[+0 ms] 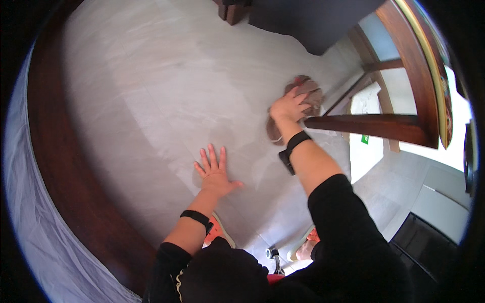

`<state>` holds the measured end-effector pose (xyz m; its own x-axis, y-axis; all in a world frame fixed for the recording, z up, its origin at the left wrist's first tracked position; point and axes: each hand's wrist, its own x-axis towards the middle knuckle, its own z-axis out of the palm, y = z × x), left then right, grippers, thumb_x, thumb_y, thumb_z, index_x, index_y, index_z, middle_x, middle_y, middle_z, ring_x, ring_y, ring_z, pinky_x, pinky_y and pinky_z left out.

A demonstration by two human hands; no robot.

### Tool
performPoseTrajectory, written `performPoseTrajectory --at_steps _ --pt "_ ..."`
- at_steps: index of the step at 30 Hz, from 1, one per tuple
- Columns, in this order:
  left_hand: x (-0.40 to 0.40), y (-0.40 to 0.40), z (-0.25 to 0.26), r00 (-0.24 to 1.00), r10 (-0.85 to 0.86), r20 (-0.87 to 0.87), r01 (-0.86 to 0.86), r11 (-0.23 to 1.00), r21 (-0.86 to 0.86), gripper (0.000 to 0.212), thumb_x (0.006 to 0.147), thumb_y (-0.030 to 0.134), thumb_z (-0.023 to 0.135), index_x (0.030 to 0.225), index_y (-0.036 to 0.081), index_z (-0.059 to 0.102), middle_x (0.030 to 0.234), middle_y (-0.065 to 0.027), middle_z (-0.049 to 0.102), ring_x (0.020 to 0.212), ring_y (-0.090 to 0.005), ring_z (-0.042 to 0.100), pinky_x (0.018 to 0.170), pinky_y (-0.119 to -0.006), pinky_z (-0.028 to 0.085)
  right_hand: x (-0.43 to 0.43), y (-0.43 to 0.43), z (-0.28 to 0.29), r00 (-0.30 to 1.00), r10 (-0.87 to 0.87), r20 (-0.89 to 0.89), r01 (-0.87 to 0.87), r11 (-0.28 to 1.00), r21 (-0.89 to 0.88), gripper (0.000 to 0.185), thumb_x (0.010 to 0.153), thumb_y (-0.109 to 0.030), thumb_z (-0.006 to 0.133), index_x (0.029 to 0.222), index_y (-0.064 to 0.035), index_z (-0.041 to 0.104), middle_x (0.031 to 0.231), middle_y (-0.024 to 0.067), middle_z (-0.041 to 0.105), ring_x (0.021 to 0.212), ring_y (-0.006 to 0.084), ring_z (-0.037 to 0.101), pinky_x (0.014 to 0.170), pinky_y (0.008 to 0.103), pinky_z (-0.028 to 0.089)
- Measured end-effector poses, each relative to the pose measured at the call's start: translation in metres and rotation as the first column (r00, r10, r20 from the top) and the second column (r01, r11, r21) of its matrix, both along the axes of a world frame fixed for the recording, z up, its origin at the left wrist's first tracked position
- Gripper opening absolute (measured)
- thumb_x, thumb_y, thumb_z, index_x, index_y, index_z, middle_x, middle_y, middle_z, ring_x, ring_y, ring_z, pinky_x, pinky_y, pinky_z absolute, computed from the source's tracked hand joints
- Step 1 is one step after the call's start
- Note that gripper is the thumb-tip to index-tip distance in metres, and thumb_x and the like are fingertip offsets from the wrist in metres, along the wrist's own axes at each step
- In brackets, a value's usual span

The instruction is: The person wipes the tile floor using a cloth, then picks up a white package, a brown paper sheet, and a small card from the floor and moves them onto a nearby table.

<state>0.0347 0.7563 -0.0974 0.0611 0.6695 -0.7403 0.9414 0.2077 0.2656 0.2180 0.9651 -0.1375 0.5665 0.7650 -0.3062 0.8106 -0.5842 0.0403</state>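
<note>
On the grey tiled floor (170, 94), my left hand (216, 178) lies palm down with its fingers spread, holding nothing. Farther forward and to the right, my right hand (290, 108) presses on a crumpled brown cloth (312, 94), its fingers spread over it. Part of the cloth sticks out below that hand, and a small red patch shows at its far end. The cloth is beside the foot of a dark wooden furniture leg (363, 123). Each wrist wears a black strap.
A dark wooden frame edge (75, 170) with pale fabric (38, 212) curves along the left. A dark cloth (303, 22) hangs at the top. A white bag or sheet (363, 151) stands behind the wooden leg; a caster wheel (271, 253) is between my feet.
</note>
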Motion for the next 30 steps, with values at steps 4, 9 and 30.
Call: performPoseTrajectory --at_steps 4,9,30 --pt "0.000 -0.007 -0.006 1.000 0.009 -0.029 -0.008 0.999 0.038 0.134 0.062 0.062 0.078 0.152 0.014 -0.009 0.155 -0.0225 -0.022 0.141 -0.0443 -0.021 0.108 -0.066 -0.004 -0.020 -0.080 0.014 0.977 0.204 -0.064 -0.208 0.977 -0.054 0.075 0.087 -0.022 0.054 0.152 -0.0157 0.016 0.154 0.0190 0.015 0.137 0.0499 0.018 0.109 0.0552 0.028" --pt "0.006 -0.007 -0.005 1.000 0.026 -0.017 -0.025 0.999 0.032 0.135 0.062 0.059 0.080 0.152 0.014 -0.010 0.154 -0.0215 -0.023 0.141 -0.0430 -0.023 0.109 -0.064 -0.005 0.037 -0.166 0.010 0.865 0.497 -0.077 -0.501 0.864 -0.048 0.077 0.083 -0.017 0.057 0.151 -0.0175 0.021 0.151 0.0171 0.025 0.136 0.0455 0.025 0.110 0.0492 0.029" --pt "0.012 -0.019 -0.026 0.991 0.022 -0.129 -0.009 0.995 0.102 0.141 0.057 0.062 0.081 0.151 0.017 -0.015 0.154 -0.0211 -0.024 0.141 -0.0421 -0.024 0.109 -0.065 -0.006 0.148 -0.175 -0.003 0.801 0.595 0.070 -0.599 0.796 0.089 0.058 0.093 -0.034 0.047 0.148 -0.0279 0.030 0.140 0.0141 0.042 0.133 0.0417 0.033 0.101 0.0576 0.031"
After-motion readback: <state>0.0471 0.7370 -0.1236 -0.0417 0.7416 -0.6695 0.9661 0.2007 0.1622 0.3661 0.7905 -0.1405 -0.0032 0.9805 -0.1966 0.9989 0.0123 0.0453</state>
